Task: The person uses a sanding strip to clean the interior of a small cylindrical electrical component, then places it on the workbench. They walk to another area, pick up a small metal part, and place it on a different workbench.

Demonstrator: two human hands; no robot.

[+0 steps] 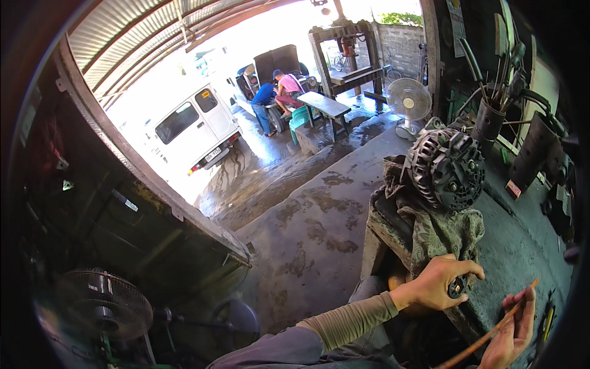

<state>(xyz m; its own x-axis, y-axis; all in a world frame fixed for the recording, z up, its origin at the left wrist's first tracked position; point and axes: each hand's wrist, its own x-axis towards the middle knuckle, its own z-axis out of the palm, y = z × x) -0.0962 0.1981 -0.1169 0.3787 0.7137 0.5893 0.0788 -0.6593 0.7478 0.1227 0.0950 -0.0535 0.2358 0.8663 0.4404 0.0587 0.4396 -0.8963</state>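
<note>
Evidently, the bench (522, 249) is the main support, running beneath and to the right of the alternator (445, 167), the landmark for this report. The alternator rests on a patterned cloth (439, 237), which drapes toward the wearer. Both hands are occupied nearer the wearer than the alternator: the left hand (437, 283) grasps a part between thumb and fingers, while the right hand (513, 332), farther right, grips a rod. The slender orange-brown rod (479, 342) slants past the right fingers, its tip pointing up the bench on the alternator's near side. Smallest is the dark round part (458, 287), with a coppery spot, below the alternator and cloth; whether it touches the bench cannot be determined. In my judgement, good practice calls for steadying the part by its rim, leaving the coppery spot unobstructed, and controlling the rod close to its tip, clear of the left fingertips.
</note>
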